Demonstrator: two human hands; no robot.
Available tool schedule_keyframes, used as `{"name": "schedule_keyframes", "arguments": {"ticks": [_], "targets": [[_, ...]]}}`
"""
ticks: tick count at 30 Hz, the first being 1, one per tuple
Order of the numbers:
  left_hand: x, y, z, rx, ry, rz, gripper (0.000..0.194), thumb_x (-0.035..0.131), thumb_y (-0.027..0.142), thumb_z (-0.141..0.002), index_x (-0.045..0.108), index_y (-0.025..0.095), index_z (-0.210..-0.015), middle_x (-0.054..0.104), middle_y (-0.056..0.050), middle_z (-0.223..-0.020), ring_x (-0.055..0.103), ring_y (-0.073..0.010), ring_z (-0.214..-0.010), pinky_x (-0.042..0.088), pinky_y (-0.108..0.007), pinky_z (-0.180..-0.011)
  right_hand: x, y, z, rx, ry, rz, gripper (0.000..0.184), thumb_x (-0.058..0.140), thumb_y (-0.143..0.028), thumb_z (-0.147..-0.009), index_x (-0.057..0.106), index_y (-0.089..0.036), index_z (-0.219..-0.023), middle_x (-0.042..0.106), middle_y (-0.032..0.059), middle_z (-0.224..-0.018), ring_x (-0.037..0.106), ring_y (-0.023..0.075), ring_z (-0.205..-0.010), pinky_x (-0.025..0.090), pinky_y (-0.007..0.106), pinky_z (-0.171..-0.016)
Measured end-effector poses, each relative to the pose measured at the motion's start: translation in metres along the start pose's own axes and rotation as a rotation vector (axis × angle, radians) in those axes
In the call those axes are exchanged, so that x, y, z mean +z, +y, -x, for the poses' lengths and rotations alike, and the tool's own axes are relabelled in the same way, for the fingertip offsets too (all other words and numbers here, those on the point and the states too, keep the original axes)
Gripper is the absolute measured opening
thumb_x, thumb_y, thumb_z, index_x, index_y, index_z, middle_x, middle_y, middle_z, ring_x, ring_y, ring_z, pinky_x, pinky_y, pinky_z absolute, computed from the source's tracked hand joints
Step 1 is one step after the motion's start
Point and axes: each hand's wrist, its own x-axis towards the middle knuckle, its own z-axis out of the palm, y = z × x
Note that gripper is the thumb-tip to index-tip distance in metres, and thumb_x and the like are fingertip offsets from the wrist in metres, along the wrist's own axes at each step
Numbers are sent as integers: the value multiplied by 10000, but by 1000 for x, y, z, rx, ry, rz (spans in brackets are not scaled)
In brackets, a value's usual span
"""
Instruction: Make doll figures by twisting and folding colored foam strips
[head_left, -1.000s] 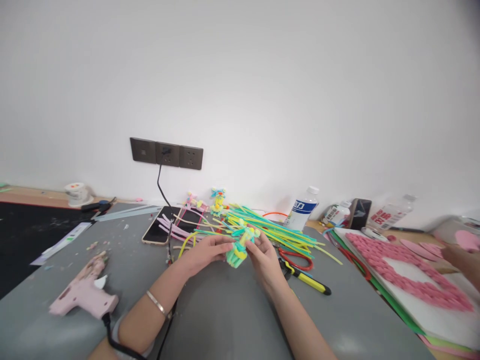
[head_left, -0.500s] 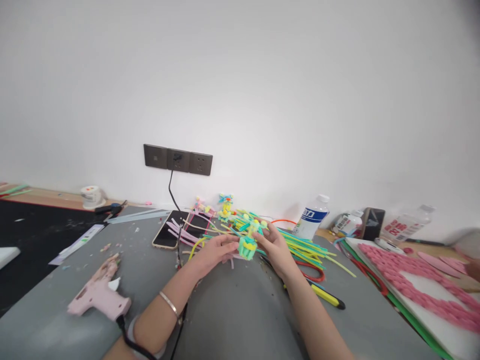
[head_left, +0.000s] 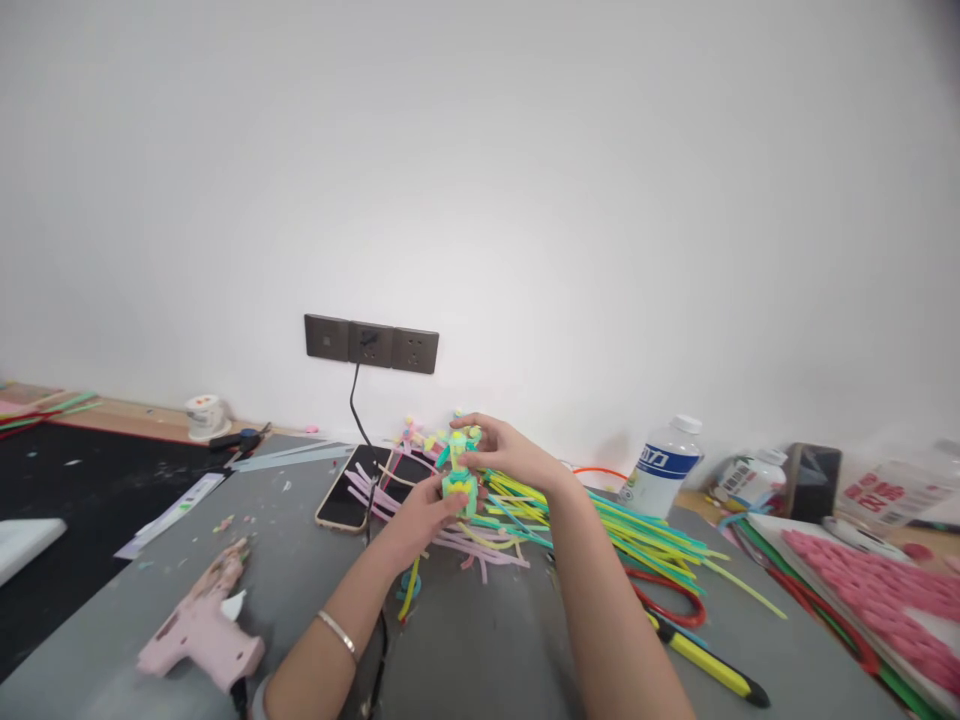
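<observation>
Between my hands, above the table, is a small upright figure (head_left: 459, 484) in green and yellow, seemingly bent from pipe cleaners. My left hand (head_left: 425, 512) grips its lower part from the left, thumb in front. My right hand (head_left: 504, 450) reaches over from the right, its fingers closed around the figure's upper part. Behind and beneath lie pink pipe cleaners (head_left: 480, 545) and a bundle of yellow and green pipe cleaners (head_left: 645, 535). Similar small figures (head_left: 409, 432) stand near the wall, partly hidden by my right hand.
A pink glue gun (head_left: 202, 630) lies at the left, its cord beside my left forearm. A phone (head_left: 345, 500) rests behind my left hand. To the right are a yellow utility knife (head_left: 709, 660), a bottle (head_left: 664, 465) and a pink braided piece (head_left: 877, 590). A wall socket (head_left: 371, 343) holds a plugged-in cable.
The view has shifted, so the table items sit lower. The figure has moved left relative to the bundle, and my right hand now arches over its top. Both hands still hold it.
</observation>
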Motion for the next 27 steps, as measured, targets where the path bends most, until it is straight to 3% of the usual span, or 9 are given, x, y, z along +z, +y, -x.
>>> {"name": "schedule_keyframes", "arguments": {"ticks": [3, 6, 10, 13, 18, 27], "targets": [[-4, 1, -2, 14, 72, -38, 554, 902, 412, -561, 717, 137, -1006, 756, -109, -959, 686, -259, -911, 492, -368, -873, -4, 8, -5, -21, 33, -65, 472, 798, -301, -692, 662, -212, -1135, 678, -38, -631, 616, 147, -539, 490, 260, -519], [-9, -2, -4, 23, 146, -72, 540, 901, 382, -566, 723, 141, -1015, 761, -113, -977, 686, -262, -913, 500, -356, -853, -17, 25, -7, -19, 158, -105, 421, 818, -351, -673, 708, -214, -1056, 736, 7, -792, 677, 176, -693, 531, 288, -624], [-19, -6, -6, 63, 267, -115, 526, 869, 400, -612, 723, 146, -1049, 758, -114, -981, 677, -252, -914, 508, -318, -785, -40, 59, -9, 64, 341, -79, 305, 794, -370, -717, 714, -202, -958, 736, 35, -769, 688, 188, -689, 518, 298, -634], [-25, -4, -7, 133, 377, -153, 516, 851, 373, -635, 711, 163, -1085, 744, -95, -1038, 654, -248, -989, 500, -304, -823, -45, 87, -16, 139, 431, -67, 238, 782, -354, -744, 701, -183, -888, 735, 55, -790, 688, 203, -691, 529, 334, -674], [-25, 2, -5, 231, 481, -207, 513, 821, 325, -659, 689, 195, -1137, 707, -74, -1186, 570, -264, -1200, 448, -309, -979, -25, 114, -34, 206, 408, -32, 242, 618, -319, -936, 637, -144, -1102, 668, 72, -1104, 662, 203, -944, 557, 397, -824], [-18, 0, -2, 226, 530, -204, 462, 812, 333, -678, 700, 205, -1107, 697, -74, -1236, 570, -280, -1237, 437, -354, -1027, 7, 138, -55, 215, 376, 5, 317, 602, -323, -947, 590, -156, -1216, 619, 88, -1214, 642, 235, -1021, 556, 432, -855]]}}
